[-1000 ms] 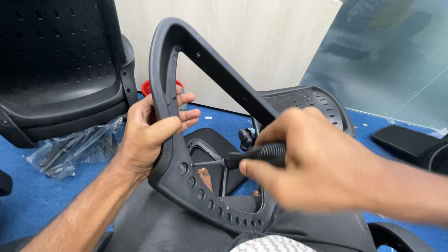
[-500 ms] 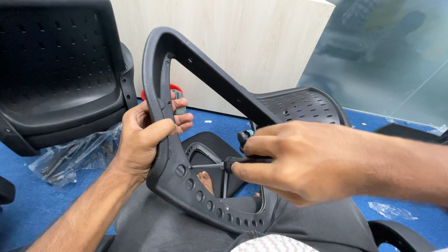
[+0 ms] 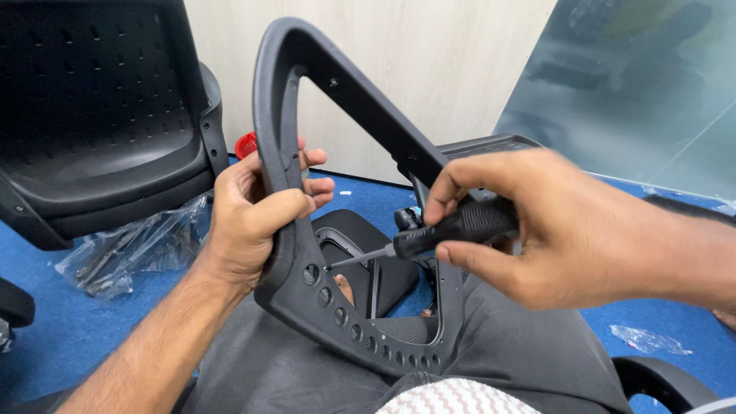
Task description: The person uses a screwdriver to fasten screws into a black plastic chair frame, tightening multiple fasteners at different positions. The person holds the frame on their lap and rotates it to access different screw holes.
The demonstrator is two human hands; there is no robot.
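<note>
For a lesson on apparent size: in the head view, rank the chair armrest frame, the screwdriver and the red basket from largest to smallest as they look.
1. Armrest frame, gripped by the left hand
2. Screwdriver, in the right hand
3. Red basket, mostly hidden and farther away, so its rank is unsure

Both forearms are bare, with no sleeves, rings or watch in view. The left hand (image 3: 253, 218) and right hand (image 3: 567, 230) are gloveless. Dark grey trousers (image 3: 521, 360) cover the lap.

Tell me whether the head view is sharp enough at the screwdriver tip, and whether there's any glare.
Head view: even, soft light; screwdriver tip and armrest frame sharp; right hand slightly soft at its edges; only glare is pale reflection on the glass panel.
</note>
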